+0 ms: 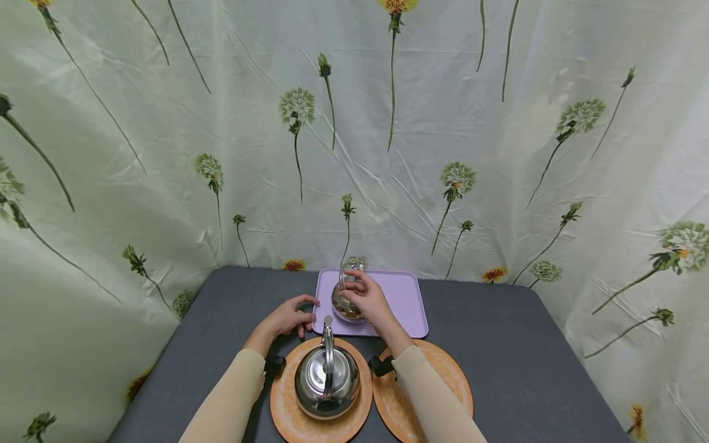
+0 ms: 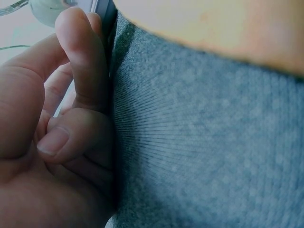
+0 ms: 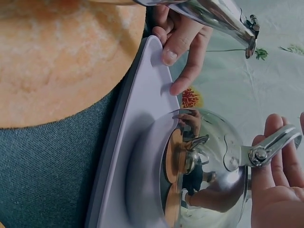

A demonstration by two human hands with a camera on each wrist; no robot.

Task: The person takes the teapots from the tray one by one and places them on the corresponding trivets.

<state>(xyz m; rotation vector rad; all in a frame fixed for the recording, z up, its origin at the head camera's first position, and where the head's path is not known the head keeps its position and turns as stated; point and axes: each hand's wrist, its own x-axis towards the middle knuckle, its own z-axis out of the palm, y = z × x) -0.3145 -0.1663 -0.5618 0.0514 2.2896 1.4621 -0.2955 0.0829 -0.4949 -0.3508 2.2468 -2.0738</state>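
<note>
A shiny steel kettle stands on a light purple tray at the back of the table. My right hand is at its raised handle, fingers mostly straight beside it and not wrapped round it. My left hand is at the tray's left edge, fingertips touching or very near the rim, fingers loosely bent. In the left wrist view the left hand shows a bent thumb and fingers beside the dark tabletop. Nearer me, a second steel kettle sits between my forearms, untouched.
The second kettle stands on a round orange mat. Another orange mat lies to its right, partly under my right forearm. A dark grey cloth covers the table. A curtain with dandelions hangs behind.
</note>
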